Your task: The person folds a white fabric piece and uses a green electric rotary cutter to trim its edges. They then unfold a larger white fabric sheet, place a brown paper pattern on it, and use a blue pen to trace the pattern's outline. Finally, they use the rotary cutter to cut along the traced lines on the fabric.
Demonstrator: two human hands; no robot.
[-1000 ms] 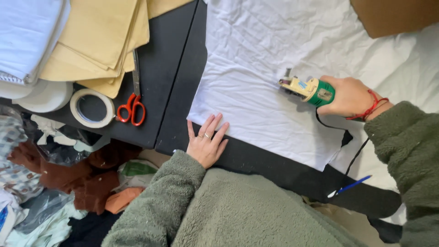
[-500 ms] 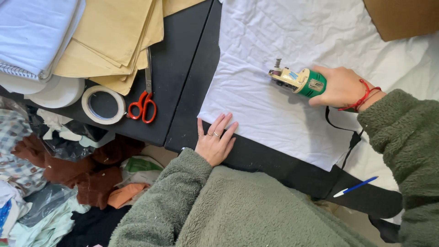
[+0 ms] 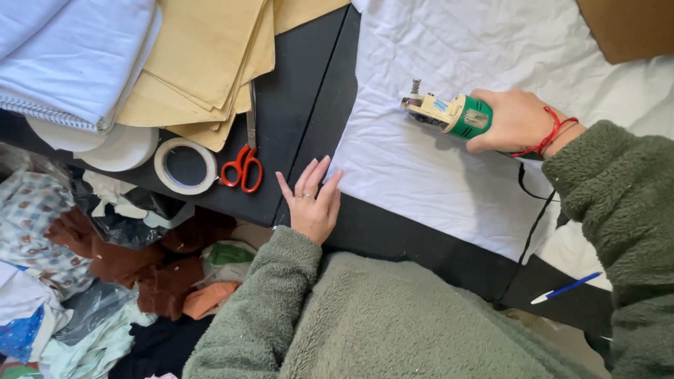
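Observation:
My right hand (image 3: 516,119) grips a green and cream electric fabric cutter (image 3: 446,112), its blade end resting on a sheet of white cloth (image 3: 435,161) spread over a black table (image 3: 309,91). A black cord (image 3: 537,210) trails from the cutter over the cloth's near edge. My left hand (image 3: 312,200) lies flat, fingers spread, on the table at the cloth's near left corner, fingertips touching its edge. Both arms wear green fleece sleeves.
Red-handled scissors (image 3: 243,158) and a roll of tape (image 3: 185,165) lie left of my left hand. Tan paper sheets (image 3: 203,56) and folded white fabric (image 3: 70,56) sit at the far left. A blue pen (image 3: 565,288) lies near the right edge. Fabric scraps (image 3: 84,281) pile up on the floor.
The cutter in my right hand has advanced leftward and farther across the white cloth. My left hand stays flat at the cloth's corner.

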